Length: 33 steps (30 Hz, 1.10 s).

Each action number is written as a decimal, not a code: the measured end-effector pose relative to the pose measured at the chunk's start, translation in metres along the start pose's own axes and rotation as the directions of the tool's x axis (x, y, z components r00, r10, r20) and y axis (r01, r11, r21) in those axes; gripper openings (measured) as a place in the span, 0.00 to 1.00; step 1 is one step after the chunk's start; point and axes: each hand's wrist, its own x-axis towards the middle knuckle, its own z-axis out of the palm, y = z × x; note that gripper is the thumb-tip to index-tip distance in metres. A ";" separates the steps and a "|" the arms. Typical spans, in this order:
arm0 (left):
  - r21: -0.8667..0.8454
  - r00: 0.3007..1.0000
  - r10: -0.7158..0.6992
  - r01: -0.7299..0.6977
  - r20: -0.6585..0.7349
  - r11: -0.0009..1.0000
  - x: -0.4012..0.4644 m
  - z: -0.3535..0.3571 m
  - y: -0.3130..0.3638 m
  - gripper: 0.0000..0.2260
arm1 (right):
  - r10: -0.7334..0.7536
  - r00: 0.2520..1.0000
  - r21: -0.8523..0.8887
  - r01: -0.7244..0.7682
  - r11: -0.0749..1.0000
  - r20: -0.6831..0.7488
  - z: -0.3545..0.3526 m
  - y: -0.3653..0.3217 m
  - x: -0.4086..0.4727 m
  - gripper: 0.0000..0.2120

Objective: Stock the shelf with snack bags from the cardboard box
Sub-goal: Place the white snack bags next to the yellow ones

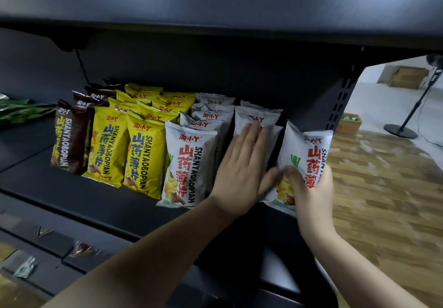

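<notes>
On the dark shelf [79,195] stand rows of upright snack bags: brown bags [68,137] at the left, yellow bags [143,154] in the middle, white bags [189,164] to their right. My left hand [242,166] lies flat with straight fingers against the front white bag [257,118] of the rightmost row. My right hand [311,192] grips the lower part of another white snack bag [306,154], held upright at the shelf's right end, just right of that row. The cardboard box that the bags come from is out of view.
The upper shelf board [215,8] overhangs close above. Green packets [21,111] lie at the far left of the shelf. A lower shelf [48,255] holds small wrapped items. To the right are wooden floor, a fan stand [402,130] and cardboard boxes [407,76].
</notes>
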 end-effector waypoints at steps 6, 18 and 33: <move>0.009 0.982 -0.054 0.053 0.181 0.999 -0.038 -0.016 0.014 0.40 | 0.008 0.997 0.053 -0.011 0.999 0.071 0.010 -0.011 -0.011 0.10; -0.210 0.900 -0.388 0.425 0.198 0.880 -0.041 -0.010 0.010 0.39 | 0.250 0.884 -0.001 -0.272 0.962 0.396 0.042 -0.014 -0.006 0.21; -0.105 0.862 -0.504 0.507 0.059 0.855 -0.043 0.031 0.002 0.45 | 0.060 0.992 -0.305 -0.022 0.952 0.114 0.072 0.009 0.008 0.25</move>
